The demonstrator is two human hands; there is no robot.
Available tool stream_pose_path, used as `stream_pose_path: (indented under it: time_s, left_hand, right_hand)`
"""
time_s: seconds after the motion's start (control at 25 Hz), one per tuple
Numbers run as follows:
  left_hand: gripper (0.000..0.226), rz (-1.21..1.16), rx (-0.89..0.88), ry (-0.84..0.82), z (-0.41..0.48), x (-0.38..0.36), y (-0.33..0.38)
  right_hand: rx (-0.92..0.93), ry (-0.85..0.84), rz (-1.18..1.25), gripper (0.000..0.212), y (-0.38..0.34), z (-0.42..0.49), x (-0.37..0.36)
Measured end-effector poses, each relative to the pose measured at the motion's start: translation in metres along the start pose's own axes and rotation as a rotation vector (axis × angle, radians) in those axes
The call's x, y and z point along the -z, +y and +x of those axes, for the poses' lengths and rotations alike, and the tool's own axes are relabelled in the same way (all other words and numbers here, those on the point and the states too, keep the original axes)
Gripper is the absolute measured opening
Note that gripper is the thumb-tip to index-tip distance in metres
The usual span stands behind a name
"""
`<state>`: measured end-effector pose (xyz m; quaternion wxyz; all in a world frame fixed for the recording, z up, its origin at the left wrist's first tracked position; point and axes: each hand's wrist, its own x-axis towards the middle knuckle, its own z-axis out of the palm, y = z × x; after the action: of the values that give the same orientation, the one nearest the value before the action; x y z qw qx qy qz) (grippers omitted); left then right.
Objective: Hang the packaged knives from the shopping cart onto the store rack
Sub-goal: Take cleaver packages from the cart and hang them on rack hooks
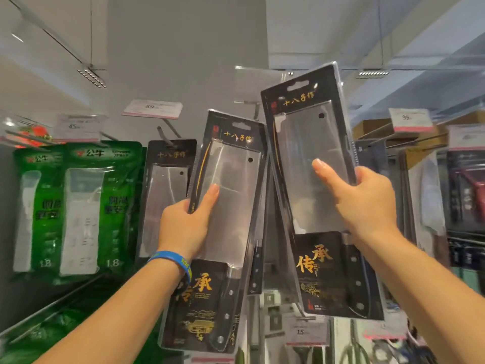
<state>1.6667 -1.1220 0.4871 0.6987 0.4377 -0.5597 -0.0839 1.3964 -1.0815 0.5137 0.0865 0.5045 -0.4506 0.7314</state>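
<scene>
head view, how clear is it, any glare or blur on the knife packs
Head view: the two held packs, left pack and right pack, are fairly sharp, with readable gold lettering; a soft glare sheens the clear plastic over the blades; the green packs and price tags around them are smeared; the sides lean from wide-angle distortion.

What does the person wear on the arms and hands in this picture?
The left hand and right hand are ungloved; no sleeves show on the forearms. The left wrist carries a blue wristband with yellow-green printed marks. The right wrist wears nothing.
</scene>
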Motion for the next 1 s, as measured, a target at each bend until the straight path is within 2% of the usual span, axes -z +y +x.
stream_pose_path:
  time_s: [0.28, 0.48, 0.72, 0.88, 1.0]
  left_hand:
    - [0.065, -0.016, -0.013, -0.072, 0.013, -0.021, 0.000]
    - [0.064, 0.006, -0.056, -0.104, 0.017, -0.020, 0.005]
    - [0.069, 0.071, -0.075, -0.092, 0.023, -0.014, 0.003]
    - [0.069, 0.131, -0.125, -0.109, 0.020, -0.016, 0.008]
    - [0.072, 0.200, -0.166, -0.112, 0.016, -0.022, 0.005]
  right_hand:
    - [-0.007, 0.037, -0.008, 0.077, 0.003, 0.014, -0.006]
    - [-0.031, 0.012, 0.028, 0.098, 0.003, 0.025, -0.008]
    - [-0.024, -0.036, 0.026, 0.075, -0.001, 0.028, -0.005]
    - [-0.105, -0.082, 0.040, 0.100, 0.005, 0.032, -0.004]
    - [-0.124, -0.086, 0.055, 0.094, 0.007, 0.034, 0.004]
